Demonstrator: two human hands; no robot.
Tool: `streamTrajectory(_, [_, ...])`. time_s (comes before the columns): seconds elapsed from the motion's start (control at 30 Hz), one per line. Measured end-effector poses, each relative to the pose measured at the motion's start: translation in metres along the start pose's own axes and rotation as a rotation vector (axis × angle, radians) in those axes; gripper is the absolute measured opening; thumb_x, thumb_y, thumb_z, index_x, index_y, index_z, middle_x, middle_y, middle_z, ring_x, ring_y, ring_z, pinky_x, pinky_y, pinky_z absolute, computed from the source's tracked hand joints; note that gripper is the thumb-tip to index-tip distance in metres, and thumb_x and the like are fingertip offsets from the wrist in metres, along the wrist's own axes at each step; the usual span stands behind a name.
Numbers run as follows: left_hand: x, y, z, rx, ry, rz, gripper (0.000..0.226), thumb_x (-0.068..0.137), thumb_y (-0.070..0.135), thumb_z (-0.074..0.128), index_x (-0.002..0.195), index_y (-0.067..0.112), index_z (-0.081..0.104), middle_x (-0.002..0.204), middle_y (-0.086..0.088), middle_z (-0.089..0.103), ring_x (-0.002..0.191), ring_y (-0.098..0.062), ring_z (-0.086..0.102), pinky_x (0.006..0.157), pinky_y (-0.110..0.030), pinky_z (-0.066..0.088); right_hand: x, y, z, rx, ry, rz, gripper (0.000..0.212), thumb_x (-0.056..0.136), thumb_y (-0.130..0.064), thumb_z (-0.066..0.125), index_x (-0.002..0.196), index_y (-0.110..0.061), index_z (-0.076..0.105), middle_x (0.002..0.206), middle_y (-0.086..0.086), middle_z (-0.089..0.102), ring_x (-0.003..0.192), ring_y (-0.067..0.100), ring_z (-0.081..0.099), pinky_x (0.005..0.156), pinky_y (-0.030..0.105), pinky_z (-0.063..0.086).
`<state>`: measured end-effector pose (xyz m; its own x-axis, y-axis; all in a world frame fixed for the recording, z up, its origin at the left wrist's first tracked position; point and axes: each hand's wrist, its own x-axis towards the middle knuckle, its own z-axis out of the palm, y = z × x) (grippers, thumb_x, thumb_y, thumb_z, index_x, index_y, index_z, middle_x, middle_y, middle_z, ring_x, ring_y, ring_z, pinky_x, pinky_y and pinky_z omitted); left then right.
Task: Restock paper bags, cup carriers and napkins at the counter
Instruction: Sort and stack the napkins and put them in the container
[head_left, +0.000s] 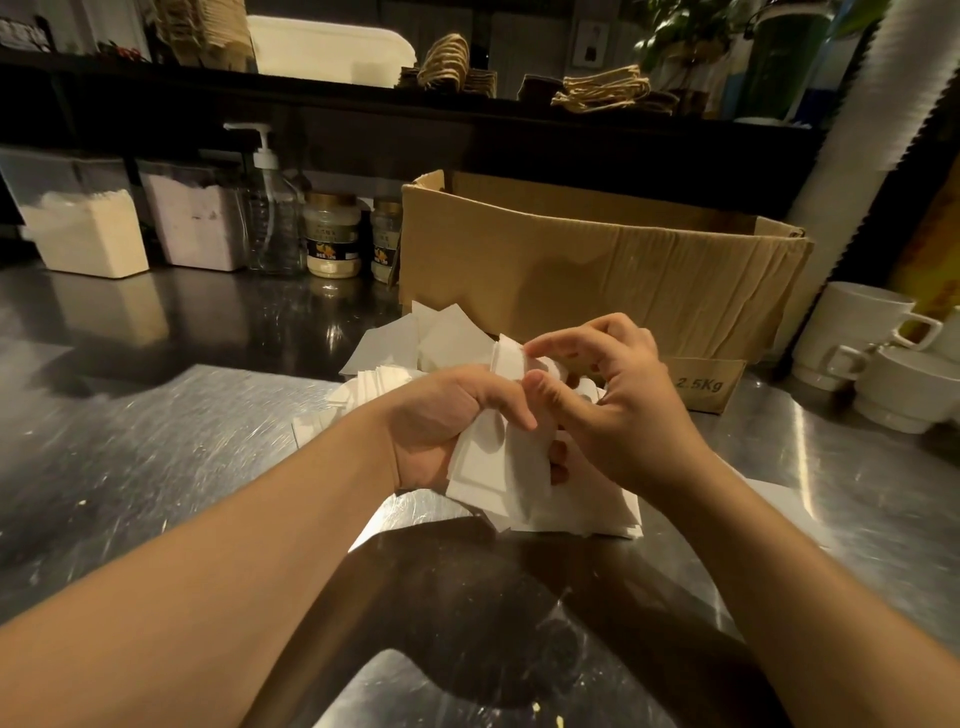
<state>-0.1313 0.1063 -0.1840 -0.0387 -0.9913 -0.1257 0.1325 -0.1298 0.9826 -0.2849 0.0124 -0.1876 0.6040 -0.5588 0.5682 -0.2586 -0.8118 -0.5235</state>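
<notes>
Matt white paper napkins, glossy scratched metal counter, creased, probably cardboard box.

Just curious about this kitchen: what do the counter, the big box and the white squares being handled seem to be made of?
Counter: apparently stainless steel, shiny, finely scratched and reflective.
Box: brown corrugated cardboard, matte, creased, with open flaps.
White squares: probably thin paper napkins, soft and matte with an embossed border; the left hand grips a bundle while the right hand pinches its top edge.

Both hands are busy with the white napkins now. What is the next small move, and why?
Probably the right hand should pull off the napkin it pinches at the top of the bundle, which the left hand grips. More napkins lie loose on the counter.
</notes>
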Motion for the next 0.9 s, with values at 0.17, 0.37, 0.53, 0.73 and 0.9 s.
streamTrajectory(0.17, [0.001, -0.001, 0.001, -0.023, -0.011, -0.014, 0.039, 0.069, 0.01, 0.064, 0.106, 0.022, 0.066, 0.087, -0.006, 0.071, 0.092, -0.026, 0.063, 0.091, -0.049, 0.055, 0.0, -0.002, -0.001, 0.024, -0.053, -0.006, 0.008, 0.084, -0.056, 0.066, 0.091, -0.055, 0.06, 0.107, -0.029, 0.042, 0.115, 0.011, 0.039, 0.102, 0.05, 0.044])
streamTrajectory(0.37, [0.001, -0.001, 0.001, -0.024, -0.006, -0.037, 0.046, 0.067, 0.012, 0.064, 0.112, 0.021, 0.065, 0.089, -0.007, 0.071, 0.092, -0.027, 0.065, 0.094, -0.051, 0.055, -0.002, -0.004, -0.003, 0.025, -0.095, -0.025, 0.017, 0.082, -0.047, 0.065, 0.092, -0.051, 0.052, 0.1, -0.023, 0.051, 0.104, 0.006, 0.043, 0.098, 0.05, 0.043])
streamTrajectory(0.53, [0.001, 0.001, 0.003, -0.028, -0.022, -0.022, 0.043, 0.065, 0.006, 0.066, 0.105, 0.023, 0.068, 0.083, -0.004, 0.071, 0.087, -0.023, 0.064, 0.084, -0.045, 0.055, 0.0, -0.002, -0.001, 0.058, -0.108, -0.002, 0.013, 0.087, -0.039, 0.069, 0.088, -0.042, 0.057, 0.101, -0.023, 0.05, 0.106, 0.009, 0.044, 0.1, 0.05, 0.044])
streamTrajectory(0.73, [0.001, 0.0, 0.002, -0.07, -0.015, -0.015, 0.041, 0.065, 0.01, 0.068, 0.104, 0.023, 0.07, 0.083, -0.005, 0.071, 0.086, -0.024, 0.065, 0.08, -0.043, 0.057, 0.0, 0.001, -0.003, 0.243, -0.103, 0.045, 0.019, 0.089, -0.022, 0.074, 0.092, -0.037, 0.064, 0.101, -0.006, 0.064, 0.1, 0.018, 0.059, 0.085, 0.045, 0.057])
streamTrajectory(0.9, [0.001, 0.0, -0.001, -0.085, -0.049, -0.04, 0.044, 0.07, 0.013, 0.067, 0.114, 0.021, 0.066, 0.094, -0.01, 0.07, 0.09, -0.027, 0.067, 0.086, -0.045, 0.056, 0.003, 0.007, -0.003, 0.266, -0.031, 0.078, 0.022, 0.09, -0.016, 0.073, 0.091, -0.037, 0.065, 0.099, -0.01, 0.066, 0.1, 0.021, 0.063, 0.081, 0.048, 0.06])
